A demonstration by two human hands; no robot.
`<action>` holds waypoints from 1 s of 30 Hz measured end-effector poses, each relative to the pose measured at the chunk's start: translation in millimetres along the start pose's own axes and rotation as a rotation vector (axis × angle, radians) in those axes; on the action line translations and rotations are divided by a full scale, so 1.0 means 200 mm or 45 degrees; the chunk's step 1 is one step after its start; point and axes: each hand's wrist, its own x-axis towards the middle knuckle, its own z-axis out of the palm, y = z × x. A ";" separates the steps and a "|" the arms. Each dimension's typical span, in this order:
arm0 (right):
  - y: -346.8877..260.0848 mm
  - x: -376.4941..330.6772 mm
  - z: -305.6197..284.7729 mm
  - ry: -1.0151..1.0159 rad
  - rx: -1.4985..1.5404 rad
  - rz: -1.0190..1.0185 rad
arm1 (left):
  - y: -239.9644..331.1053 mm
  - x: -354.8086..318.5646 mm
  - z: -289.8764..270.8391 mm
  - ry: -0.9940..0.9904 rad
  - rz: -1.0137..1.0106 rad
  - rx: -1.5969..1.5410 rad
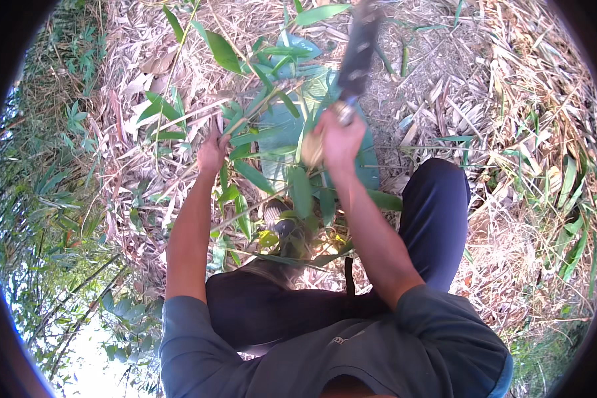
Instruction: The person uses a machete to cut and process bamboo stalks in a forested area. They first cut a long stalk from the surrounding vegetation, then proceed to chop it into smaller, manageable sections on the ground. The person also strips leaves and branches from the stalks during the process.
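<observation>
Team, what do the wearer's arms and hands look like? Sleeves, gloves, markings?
Left hand and right hand: both bare, no gloves, and no watch or wristband visible. Forearms are uncovered. Short, loose, dark grey sleeves cover the upper arms, part of a matching shirt; no marking discernible on the sleeves.

- Dry leaf litter: pale, loose, scattered to the left of the left grip.
- Green undergrowth: dense, well apart from the left grip, on its left.
- Leafy shrub: below and left of the left grip, beside a washed-out bright patch.
- Bare soil: greyish, ahead and right of the right grip.
- Long green leaves: well right of the right grip, among dry straw.
</observation>
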 end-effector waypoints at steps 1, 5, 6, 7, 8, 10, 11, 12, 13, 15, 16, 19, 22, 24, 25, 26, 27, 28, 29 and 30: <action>-0.14 0.08 0.02 0.100 0.038 -0.417 | 0.01 -0.01 0.00 0.088 0.064 0.017; -0.71 0.34 -0.03 0.441 0.400 -1.203 | 0.03 -0.01 0.02 0.390 0.296 0.119; -0.63 0.34 -0.05 0.629 0.256 -1.241 | -0.01 0.00 0.01 0.446 0.353 0.161; -0.40 0.29 -0.03 0.647 0.329 -0.995 | 0.03 0.02 -0.03 0.303 0.281 0.178; 0.09 0.25 -0.02 0.859 -0.065 -0.771 | 0.02 0.03 -0.04 0.239 0.236 0.178; 0.70 0.00 -0.04 -0.004 -0.333 0.035 | -0.02 0.04 -0.04 0.129 0.109 0.159; 0.92 -0.04 -0.08 -0.330 -0.441 0.676 | 0.06 0.04 -0.08 -0.001 -0.049 -0.054; 0.78 0.01 0.01 -0.371 -0.312 0.648 | 0.00 0.12 -0.12 0.128 0.028 -0.038; 0.68 -0.01 0.00 -0.400 -0.208 0.648 | -0.11 0.12 -0.07 0.223 0.090 -0.031; 0.46 -0.12 -0.11 -0.297 -0.095 0.504 | -0.20 0.05 0.03 0.074 0.032 -0.020; 0.29 -0.02 -0.06 -0.207 -0.037 0.286 | -0.17 0.05 0.03 -0.052 -0.043 -0.113; -0.24 0.21 0.01 0.152 -0.071 -0.584 | -0.20 0.06 0.03 -0.032 -0.009 -0.086; -0.70 0.44 0.05 0.390 0.498 -1.238 | -0.15 0.08 0.02 -0.108 -0.043 -0.151; -0.75 0.48 -0.01 0.390 0.456 -1.345 | -0.14 0.08 0.00 -0.201 -0.151 -0.166; -0.70 0.40 0.02 0.401 0.529 -1.339 | -0.14 0.09 -0.02 -0.191 -0.124 -0.169; -0.51 0.32 0.05 0.550 0.297 -1.234 | -0.11 0.11 -0.03 -0.181 -0.090 -0.171; -0.07 0.20 0.03 0.443 0.166 -0.767 | -0.09 0.11 -0.03 -0.170 -0.061 -0.177; 0.36 0.08 0.03 0.251 -0.173 -0.224 | -0.12 0.08 -0.01 -0.156 -0.055 -0.178; 0.78 -0.05 0.04 -0.053 -0.513 0.183 | -0.17 0.09 0.00 -0.117 -0.054 -0.181; 0.99 -0.06 0.06 -0.425 -0.524 0.563 | -0.25 0.13 0.00 -0.056 -0.059 -0.176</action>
